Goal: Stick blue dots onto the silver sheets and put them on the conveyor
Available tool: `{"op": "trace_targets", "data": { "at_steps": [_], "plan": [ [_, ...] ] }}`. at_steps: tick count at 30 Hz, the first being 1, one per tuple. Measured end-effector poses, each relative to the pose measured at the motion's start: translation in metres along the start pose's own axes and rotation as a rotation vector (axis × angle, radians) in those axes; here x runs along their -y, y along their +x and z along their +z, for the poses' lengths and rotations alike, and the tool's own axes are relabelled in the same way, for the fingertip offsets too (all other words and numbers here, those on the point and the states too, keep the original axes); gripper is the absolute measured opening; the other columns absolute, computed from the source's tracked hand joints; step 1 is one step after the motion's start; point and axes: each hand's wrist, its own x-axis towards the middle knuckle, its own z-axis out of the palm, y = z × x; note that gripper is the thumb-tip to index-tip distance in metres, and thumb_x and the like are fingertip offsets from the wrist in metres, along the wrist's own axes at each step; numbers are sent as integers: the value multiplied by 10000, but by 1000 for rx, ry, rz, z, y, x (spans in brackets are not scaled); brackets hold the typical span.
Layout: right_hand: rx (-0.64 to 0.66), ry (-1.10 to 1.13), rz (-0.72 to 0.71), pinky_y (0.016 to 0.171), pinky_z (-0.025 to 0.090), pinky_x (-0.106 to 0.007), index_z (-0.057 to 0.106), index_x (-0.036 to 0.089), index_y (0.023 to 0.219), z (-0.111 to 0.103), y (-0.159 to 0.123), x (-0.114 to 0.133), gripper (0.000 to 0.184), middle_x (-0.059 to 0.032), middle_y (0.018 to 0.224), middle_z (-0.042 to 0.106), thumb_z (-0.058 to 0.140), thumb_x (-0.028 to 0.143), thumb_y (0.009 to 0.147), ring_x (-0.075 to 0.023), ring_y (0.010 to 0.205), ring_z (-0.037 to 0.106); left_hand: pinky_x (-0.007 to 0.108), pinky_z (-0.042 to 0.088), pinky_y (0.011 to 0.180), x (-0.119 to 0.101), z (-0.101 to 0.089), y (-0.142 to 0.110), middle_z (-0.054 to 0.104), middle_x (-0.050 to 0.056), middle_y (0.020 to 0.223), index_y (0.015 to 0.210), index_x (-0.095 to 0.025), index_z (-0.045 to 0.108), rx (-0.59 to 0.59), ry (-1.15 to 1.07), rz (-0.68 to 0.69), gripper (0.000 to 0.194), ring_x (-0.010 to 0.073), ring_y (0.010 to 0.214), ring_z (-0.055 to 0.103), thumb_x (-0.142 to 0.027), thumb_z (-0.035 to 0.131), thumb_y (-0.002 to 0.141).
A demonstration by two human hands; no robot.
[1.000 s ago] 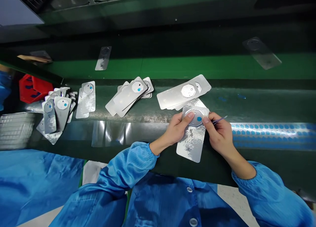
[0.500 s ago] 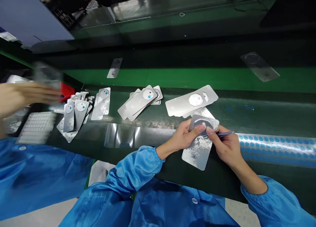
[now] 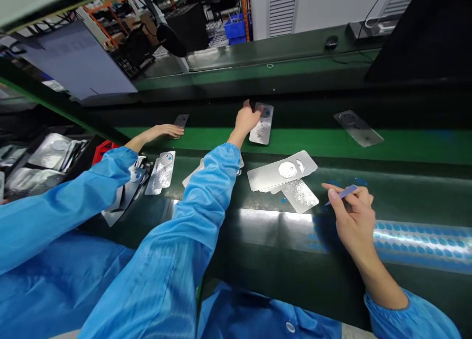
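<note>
A dark green work desk (image 3: 280,265) runs across the scene, with a bright green conveyor belt (image 3: 324,140) along its far side. On the near right of the desk lies a clear strip of small blue round stickers (image 3: 420,243). Left of centre, a blue-sleeved arm (image 3: 62,201) of a co-worker reaches in from the left, and that person's hand (image 3: 162,131) rests on the belt beside a small card (image 3: 181,120). Silver cards lie in groups on the desk, and a tidy stack (image 3: 282,171) sits at centre, with a loose card (image 3: 300,195) touching its near edge. The person's left arm stretches far across the desk. The left hand (image 3: 246,120) lies against the edge of a silver card (image 3: 261,127) on the belt, though whether it grips is impossible to tell. The right hand (image 3: 354,221) hovers above the sticker strip, pinching slim blue tweezers (image 3: 342,193).
</note>
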Motion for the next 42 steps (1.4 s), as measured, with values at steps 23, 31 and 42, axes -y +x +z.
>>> {"op": "trace_targets", "data": {
  "at_steps": [23, 31, 42],
  "plan": [
    [592, 95, 155, 578, 609, -320, 805, 255, 976, -42, -23, -7, 550, -61, 801, 769, 737, 783, 1112, -200, 617, 706, 579, 549, 1197, 5, -4, -191, 762, 201, 1502, 1658, -138, 644, 157, 224, 578, 797, 419, 1380, 689, -414, 890, 952],
    [602, 112, 180, 548, 606, -305, 811, 242, 914, -45, -20, -7, 531, -69, 793, 799, 825, 749, 1073, -203, 600, 726, 365, 649, 943, 6, -10, -231, 853, 109, 1204, 1236, -174, 814, 546, -807, 125, 643, 272, 1074, 820, -539, 1117, 801],
    [261, 515, 166, 525, 604, -284, 829, 248, 988, -19, 5, 39, 331, -22, 751, 795, 876, 549, 1117, -179, 594, 740, 513, 743, 953, 26, 46, -274, 887, 161, 1242, 1484, -209, 654, 836, -1346, -445, 761, 333, 989, 908, -343, 1059, 854]
  ]
}}
